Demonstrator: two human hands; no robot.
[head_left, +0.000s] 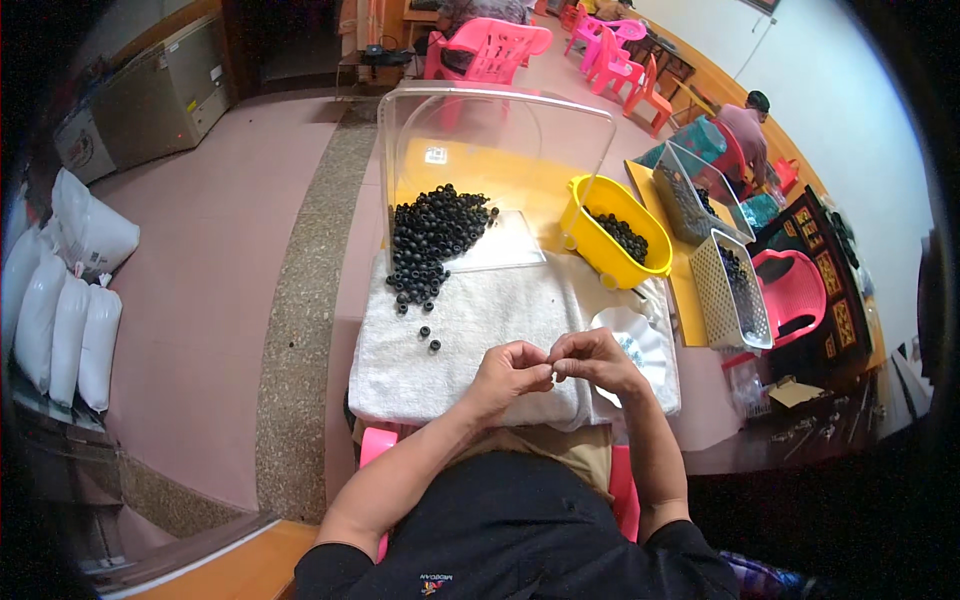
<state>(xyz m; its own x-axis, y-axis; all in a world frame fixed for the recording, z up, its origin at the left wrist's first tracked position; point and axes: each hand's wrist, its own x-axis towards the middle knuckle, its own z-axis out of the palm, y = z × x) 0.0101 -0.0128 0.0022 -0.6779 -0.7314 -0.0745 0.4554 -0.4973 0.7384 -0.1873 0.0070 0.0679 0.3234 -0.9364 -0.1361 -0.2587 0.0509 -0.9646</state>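
Observation:
My left hand [508, 378] and my right hand [597, 358] meet over the front part of a white towel [470, 335]. Both are closed in a pinch, fingertip to fingertip. Whatever lies between them is too small to make out, though a tiny pale speck shows just under the fingers. A heap of small black ring-shaped pieces [435, 235] covers the back left of the towel, and a few lie loose nearer to me. Beside my right hand is a white scalloped sheet or dish [630, 330] with bluish bits on it.
A clear plastic screen [500, 100] stands behind the heap. At the back right, a yellow tub [622, 270] holds more black pieces. Farther right are a clear bin [725, 215] and a white perforated basket [718, 315]. White sacks [98, 345] stand at left; other people sit farther off.

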